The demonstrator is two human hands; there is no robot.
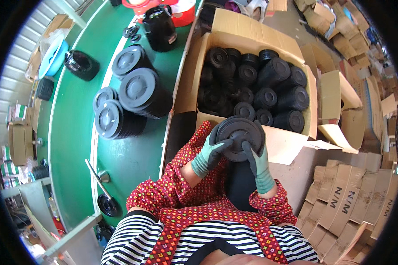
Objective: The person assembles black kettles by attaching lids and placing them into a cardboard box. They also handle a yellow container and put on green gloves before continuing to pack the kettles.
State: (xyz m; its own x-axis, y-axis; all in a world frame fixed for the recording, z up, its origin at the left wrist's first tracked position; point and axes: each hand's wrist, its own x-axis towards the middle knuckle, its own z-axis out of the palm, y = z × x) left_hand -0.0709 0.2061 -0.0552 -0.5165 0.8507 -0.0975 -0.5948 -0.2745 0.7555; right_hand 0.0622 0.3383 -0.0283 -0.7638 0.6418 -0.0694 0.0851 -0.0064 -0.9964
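Between my two gloved hands is a short stack of round black plastic lids (238, 134), tilted so the top disc faces me. My left hand (211, 154) grips its left edge, thumb laid over the top disc. On the opposite edge my right hand (257, 161) holds on, its thumb also pressed on the face. Just beyond, an open cardboard box (203, 118) contains many stacks of similar black discs (266, 98). To the left, several more stacks of black lids (139, 88) stand on the green table. The undersides of the held lids are hidden.
The green table (132, 163) runs along my left, bearing black jars (82, 65), a red basin (183, 15) and a metal rod on a round black base (108, 205). At right stand another open carton (340, 110) and bundled flattened cardboard (336, 194).
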